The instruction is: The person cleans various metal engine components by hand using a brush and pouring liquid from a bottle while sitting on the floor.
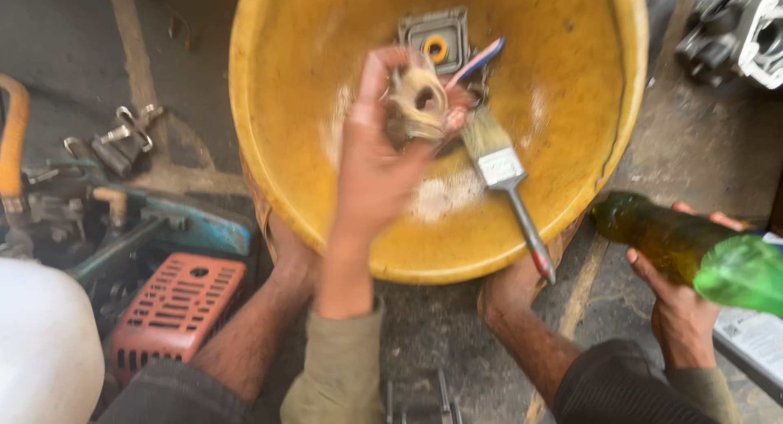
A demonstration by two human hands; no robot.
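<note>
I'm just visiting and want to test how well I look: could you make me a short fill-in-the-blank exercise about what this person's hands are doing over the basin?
1. The left hand holds a small grimy part above the ____ basin.
2. The right hand holds a ____ bottle.
3. The tool lying in the basin, handle over its rim, is a ____.
4. Left of the basin lies an orange-red ____ cover.

Missing words: yellow; green; paintbrush; slotted

My right hand (677, 298) holds a green translucent plastic bottle (685, 249), lying tilted at the right edge. Just under it lies a white printed paper label (754, 334), partly hidden
</note>
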